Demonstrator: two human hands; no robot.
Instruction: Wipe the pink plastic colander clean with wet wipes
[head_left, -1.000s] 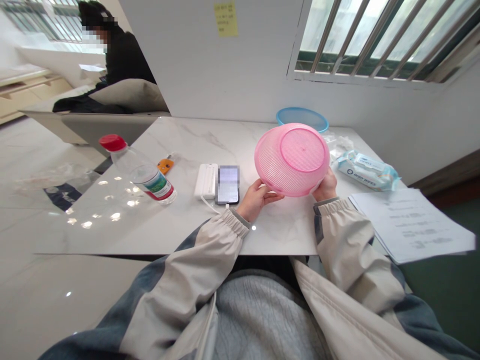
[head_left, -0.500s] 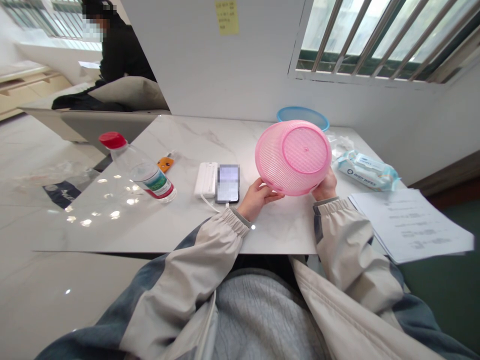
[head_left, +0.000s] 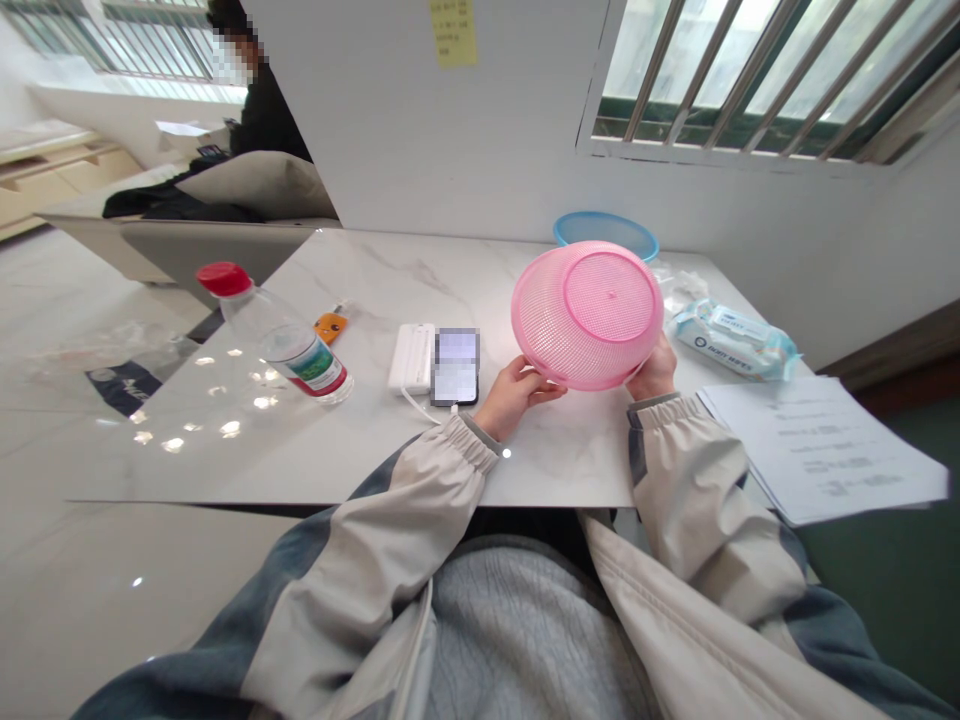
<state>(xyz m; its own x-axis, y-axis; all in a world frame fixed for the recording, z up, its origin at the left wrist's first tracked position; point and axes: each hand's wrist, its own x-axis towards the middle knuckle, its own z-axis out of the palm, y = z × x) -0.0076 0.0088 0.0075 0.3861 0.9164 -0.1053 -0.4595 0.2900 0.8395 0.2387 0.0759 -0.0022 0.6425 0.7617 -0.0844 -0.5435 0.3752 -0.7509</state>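
Both my hands hold a pink plastic mesh colander [head_left: 589, 315] up above the marble table, its round foot facing me and tilted upward. My left hand [head_left: 517, 397] grips its lower left rim. My right hand [head_left: 655, 370] supports the lower right side, partly hidden behind the colander. A blue plastic bowl [head_left: 606, 230] sits behind it, partly hidden. Left of my left hand lie a smartphone [head_left: 455, 367] with a blurred screen and a white power bank [head_left: 412, 359], joined by a thin cable.
On the table [head_left: 420, 270] stand a red-capped water bottle [head_left: 289, 340] and a small orange item [head_left: 331, 326]. A pack of wet wipes [head_left: 733, 342] and printed papers [head_left: 817, 450] lie to the right. A person in dark clothes [head_left: 264, 120] sits at the far left, beyond the table.
The colander has tilted slightly, showing more of its foot toward me. My hands still hold it in nearly the same place. The seated person has shifted to the right in view.
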